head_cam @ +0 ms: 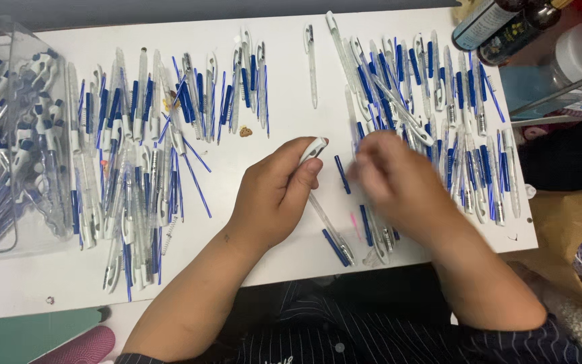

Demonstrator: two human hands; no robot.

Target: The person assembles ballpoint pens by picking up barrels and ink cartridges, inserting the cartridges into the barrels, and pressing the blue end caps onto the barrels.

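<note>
From my remote seat I start at the far left, where a clear plastic bin [8, 135] sits on the white table [291, 74], packed with what look like finished pens with white clips; it stands out of the hands' way yet within reach. Next to it lies a loose spread of pen parts [136, 168]: clear barrels, blue refills, white caps and a small spring or two, laid roughly parallel so single pieces can be picked out.

The left hand [274, 195] is curled closed around a clear pen barrel [322, 216], thumb and fingers pinching the white clip end [314, 148] while the blue-tipped end points down toward the body. The grip seems to steady the barrel for the other hand.

The right hand [392, 172] is blurred over the right pile of parts [439, 114]; I cannot tell how far it is open or whether it holds anything. Dark bottles [500, 23] stand past the table's far right corner.
</note>
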